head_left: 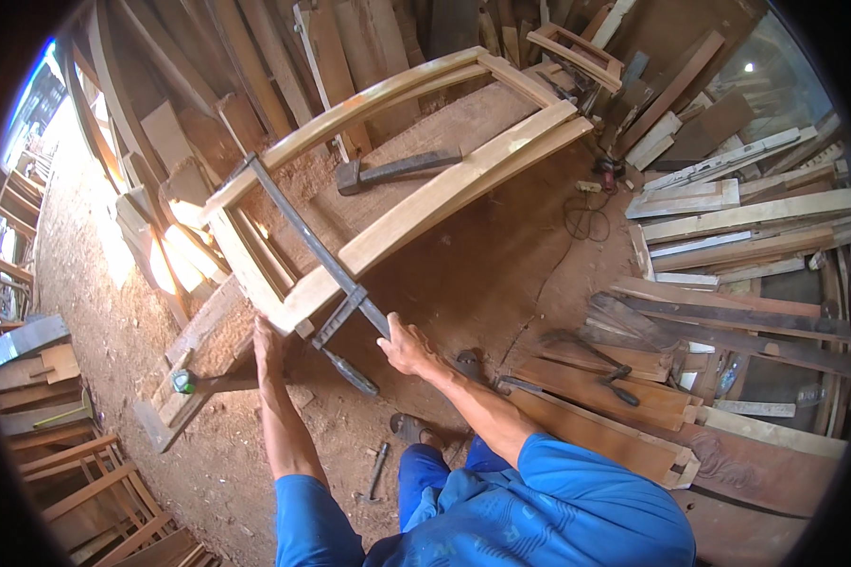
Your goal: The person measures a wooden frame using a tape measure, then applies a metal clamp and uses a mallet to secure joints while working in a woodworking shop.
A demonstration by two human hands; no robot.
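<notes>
A pale wooden frame [416, 215] with a curved far rail lies on a rough plank bench [425, 132]. Across its left part runs a dark metal bar clamp [304, 227], one jaw at the far rail. The clamp's sliding jaw and screw handle [352, 372] hang on the near side. My right hand [408, 348] is closed around the near end of the clamp's bar. At the frame's near left corner, my left hand [268, 348] is seen edge-on, its fingers straight against the wood. A heavy hammer [350, 177] rests on the bench inside the frame.
A green tape measure [182, 382] sits on the bench's near end. Another hammer [377, 472] lies on the dirt floor by my feet. Stacked boards [756, 227] fill the right side, near a corded power tool [610, 174]. More planks [255, 66] lean at the back.
</notes>
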